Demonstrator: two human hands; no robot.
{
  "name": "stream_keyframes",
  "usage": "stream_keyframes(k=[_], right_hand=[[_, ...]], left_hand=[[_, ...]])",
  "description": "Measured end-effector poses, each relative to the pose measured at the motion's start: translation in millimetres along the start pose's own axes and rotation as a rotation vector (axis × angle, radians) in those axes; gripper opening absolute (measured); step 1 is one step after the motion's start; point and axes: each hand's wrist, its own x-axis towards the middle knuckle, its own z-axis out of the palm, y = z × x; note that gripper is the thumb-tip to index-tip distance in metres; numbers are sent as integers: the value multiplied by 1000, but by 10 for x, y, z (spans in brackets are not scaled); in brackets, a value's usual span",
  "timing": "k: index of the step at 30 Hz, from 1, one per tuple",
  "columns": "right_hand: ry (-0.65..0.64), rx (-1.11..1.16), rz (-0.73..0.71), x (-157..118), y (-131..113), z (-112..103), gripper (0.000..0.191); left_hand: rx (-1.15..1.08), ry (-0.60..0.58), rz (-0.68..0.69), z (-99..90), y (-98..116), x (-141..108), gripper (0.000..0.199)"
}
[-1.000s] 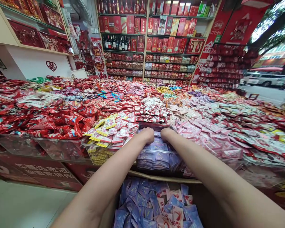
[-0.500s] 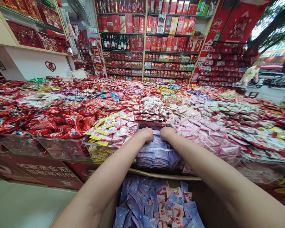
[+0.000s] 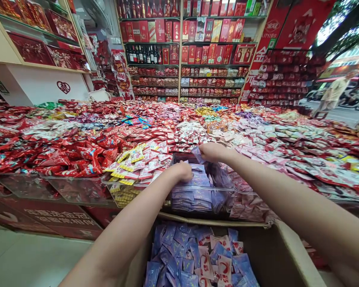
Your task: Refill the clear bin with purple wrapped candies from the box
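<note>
My right hand (image 3: 213,152) is raised above the back right of a clear plastic bin (image 3: 176,157), its fingers closed on a purple candy packet (image 3: 198,154). Inside the bin, purple packets (image 3: 194,189) lie in stacked rows on the left. My left hand (image 3: 183,172) is at the left side of these rows, its fingers curled down against them; what is in them, if anything, is hidden. In front and below stands an open cardboard box (image 3: 290,243) with loose purple packets (image 3: 175,255) and pink-and-red packets (image 3: 206,263).
Yellow-and-white packets (image 3: 134,159) fill the bin to the left, with red packets (image 3: 86,155) farther left. Pink packets (image 3: 248,207) lie to the right. Shelves of boxes and bottles (image 3: 149,54) stand at the back. A person (image 3: 335,93) is outside at the right.
My right hand has risen out of the bin, up and to the right, with a purple packet now showing in its fingers. My left hand has stayed nearly in place.
</note>
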Motion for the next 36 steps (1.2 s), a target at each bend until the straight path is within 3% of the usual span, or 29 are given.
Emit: stream_keyframes(k=[7, 13, 18, 25, 32, 36], right_hand=[[150, 93, -58, 259, -20, 307, 19], [167, 279, -116, 429, -108, 407, 28], [141, 247, -119, 490, -215, 501, 26], [263, 117, 23, 413, -392, 521, 28], [207, 91, -10, 466, -449, 670, 25], [266, 198, 5, 406, -474, 473, 24]], left_hand=[[105, -126, 27, 55, 12, -105, 49], [120, -155, 31, 10, 33, -140, 51], [136, -182, 28, 8, 44, -138, 55], [163, -231, 54, -16, 62, -146, 56], [123, -222, 32, 16, 50, -149, 56], [50, -192, 10, 53, 36, -129, 55]])
